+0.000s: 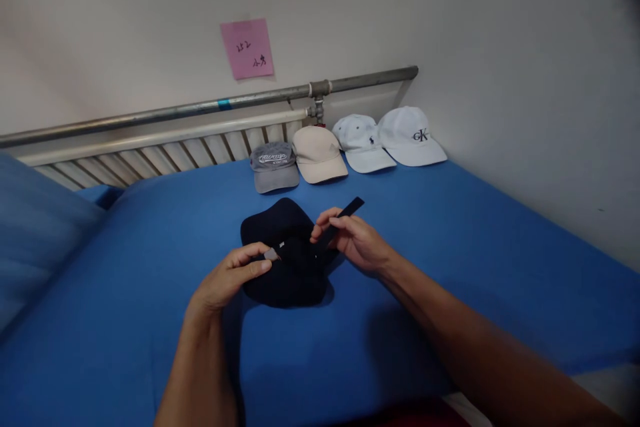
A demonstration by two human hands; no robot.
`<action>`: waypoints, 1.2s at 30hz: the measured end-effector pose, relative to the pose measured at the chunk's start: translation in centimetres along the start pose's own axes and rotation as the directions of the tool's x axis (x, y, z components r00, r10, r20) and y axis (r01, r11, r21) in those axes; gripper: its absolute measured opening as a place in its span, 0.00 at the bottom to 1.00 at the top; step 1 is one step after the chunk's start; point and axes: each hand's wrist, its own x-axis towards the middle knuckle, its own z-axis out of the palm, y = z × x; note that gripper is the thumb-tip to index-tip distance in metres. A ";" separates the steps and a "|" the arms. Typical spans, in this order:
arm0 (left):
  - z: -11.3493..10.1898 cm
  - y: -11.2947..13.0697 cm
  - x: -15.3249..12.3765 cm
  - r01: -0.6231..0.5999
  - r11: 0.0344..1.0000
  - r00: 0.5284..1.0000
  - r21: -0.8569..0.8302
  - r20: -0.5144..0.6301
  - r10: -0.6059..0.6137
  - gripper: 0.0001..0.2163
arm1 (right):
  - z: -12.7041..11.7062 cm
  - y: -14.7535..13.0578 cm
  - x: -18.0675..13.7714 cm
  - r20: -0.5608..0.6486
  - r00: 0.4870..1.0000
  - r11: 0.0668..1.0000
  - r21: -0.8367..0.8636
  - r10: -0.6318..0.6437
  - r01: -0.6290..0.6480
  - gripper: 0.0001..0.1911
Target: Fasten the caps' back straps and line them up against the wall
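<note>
A black baseball cap [285, 287] lies on the blue-covered surface in front of me, its back turned toward my hands. My left hand [235, 273] pinches a small metal buckle [271, 254] at the cap's left side between thumb and fingers. On the other side, my right hand [353, 240] grips the cap's black adjustment strap [353, 207], whose free end sticks up past the fingers. The strap's end is out of the buckle. Dark fabric hides the details inside the cap.
Behind the black cap stand a grey cap [276, 177], a beige cap [320, 153], a pale cap with a small emblem [363, 143] and a white cap [407, 137] in a row. A radiator [175, 155] and metal pipe [170, 113] run along the wall. A pink note [247, 50] hangs above.
</note>
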 end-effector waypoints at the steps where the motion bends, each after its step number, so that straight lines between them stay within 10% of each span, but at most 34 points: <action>1: 0.0 0.0 0.0 0.010 1.000 1.000 -0.003 -0.003 -0.010 0.07 | 0.0 0.0 0.0 0.000 1.000 1.000 0.001 0.005 -0.005 0.07; 19: 0.3 0.4 -0.1 0.058 0.998 0.998 -0.019 -0.020 -0.058 0.08 | -1.6 -2.1 0.4 -0.288 0.940 0.945 0.212 -0.182 0.248 0.06; 30: 1.2 0.6 0.4 0.028 0.988 0.997 0.150 -0.075 -0.017 0.07 | 2.2 0.3 -0.7 -0.099 0.978 0.956 -0.212 0.183 -0.201 0.09; 36: 1.8 1.1 0.5 0.059 0.990 0.996 0.130 -0.067 -0.050 0.09 | 2.0 1.4 -0.5 -0.073 0.979 0.945 -0.254 0.192 -0.204 0.14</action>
